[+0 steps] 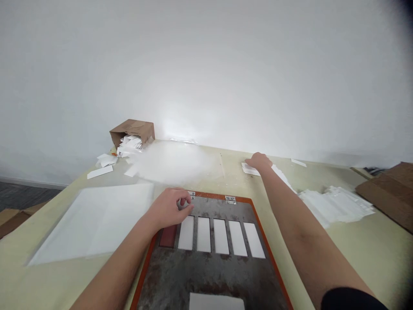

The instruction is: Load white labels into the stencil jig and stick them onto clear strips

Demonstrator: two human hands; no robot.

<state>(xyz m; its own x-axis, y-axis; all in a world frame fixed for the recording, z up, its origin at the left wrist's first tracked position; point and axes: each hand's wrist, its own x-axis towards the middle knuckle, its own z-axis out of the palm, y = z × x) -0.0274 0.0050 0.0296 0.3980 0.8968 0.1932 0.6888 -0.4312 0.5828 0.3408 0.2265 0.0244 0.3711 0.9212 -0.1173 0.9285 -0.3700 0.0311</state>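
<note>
My left hand (169,209) hangs curled over the far edge of a rust-stained metal plate with an orange rim (206,275), its fingertips close to a small steel hinge (192,194). Nothing shows in its fingers. Several white rectangular strips (204,234) lie in a row of slots on the plate, beside a red strip (168,236) under my left wrist. A white sheet (216,302) lies at the plate's near edge. At the table's far side, my right hand (258,161) rests palm down on a white paper strip (250,169).
A brown cardboard box (132,132) lies tipped on its side, spilling white paper pieces (129,146). A translucent plastic sheet (171,161) and a large white sheet (93,224) lie on the pale table (355,262). A white paper pile (335,206) and brown cardboard (390,193) lie right; a wall stands behind.
</note>
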